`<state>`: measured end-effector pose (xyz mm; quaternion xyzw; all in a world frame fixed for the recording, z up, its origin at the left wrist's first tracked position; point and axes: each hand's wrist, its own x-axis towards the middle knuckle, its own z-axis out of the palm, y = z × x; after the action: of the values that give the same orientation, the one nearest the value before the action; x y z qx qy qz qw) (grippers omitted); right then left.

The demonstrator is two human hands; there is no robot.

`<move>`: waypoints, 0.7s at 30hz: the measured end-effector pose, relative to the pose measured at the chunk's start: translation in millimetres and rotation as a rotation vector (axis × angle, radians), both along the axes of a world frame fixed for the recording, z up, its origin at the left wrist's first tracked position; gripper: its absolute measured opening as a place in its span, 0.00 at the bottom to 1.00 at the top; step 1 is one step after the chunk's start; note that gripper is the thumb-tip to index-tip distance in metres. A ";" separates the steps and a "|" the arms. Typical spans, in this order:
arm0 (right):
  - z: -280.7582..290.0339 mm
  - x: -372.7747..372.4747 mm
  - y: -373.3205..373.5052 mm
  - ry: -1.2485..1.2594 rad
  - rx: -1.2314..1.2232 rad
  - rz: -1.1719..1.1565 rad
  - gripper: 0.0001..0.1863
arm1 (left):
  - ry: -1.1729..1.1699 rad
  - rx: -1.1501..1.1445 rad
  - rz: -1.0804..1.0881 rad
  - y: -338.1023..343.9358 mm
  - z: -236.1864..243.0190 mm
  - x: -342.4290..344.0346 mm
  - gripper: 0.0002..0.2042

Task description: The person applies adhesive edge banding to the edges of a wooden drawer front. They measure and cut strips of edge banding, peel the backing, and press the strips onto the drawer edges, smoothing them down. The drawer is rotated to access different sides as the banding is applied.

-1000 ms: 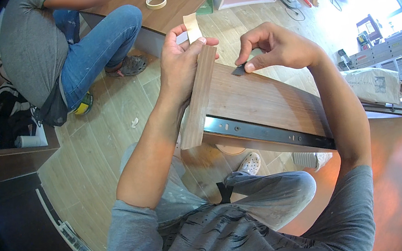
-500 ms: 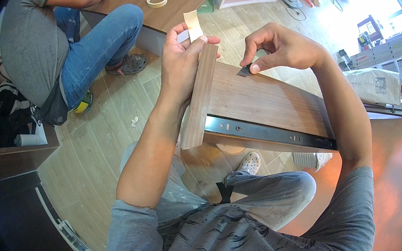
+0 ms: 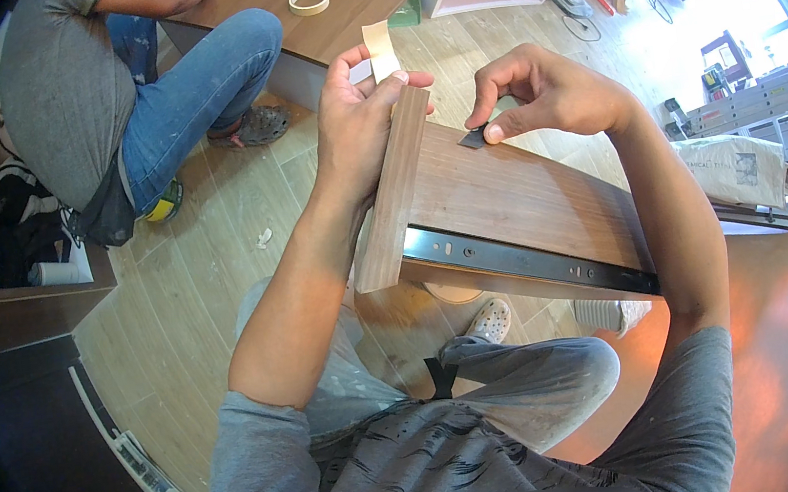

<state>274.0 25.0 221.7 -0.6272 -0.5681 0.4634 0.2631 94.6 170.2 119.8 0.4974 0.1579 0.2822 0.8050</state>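
a drawer-like wooden box [image 3: 514, 182] lies between the person's forearms, its end panel [image 3: 392, 192] toward the left and a dark metal rail [image 3: 513, 256] along its near side. the left hand [image 3: 353, 108] pinches a pale strip [image 3: 380, 49] while lying along the panel, apparently to steady it. the right hand [image 3: 557, 93] clamps a small dark flat piece [image 3: 473, 140] between thumb and forefinger, probably for fine control near the far edge.
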 end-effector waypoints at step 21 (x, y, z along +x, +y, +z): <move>-3.2 -4.8 12.7 0.028 0.045 -0.004 0.10 | -0.018 -0.019 -0.009 1.7 -3.4 1.6 0.23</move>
<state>269.2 37.7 218.5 -0.6158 -0.5733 0.4587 0.2859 96.2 172.0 116.3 0.4879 0.1514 0.2815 0.8123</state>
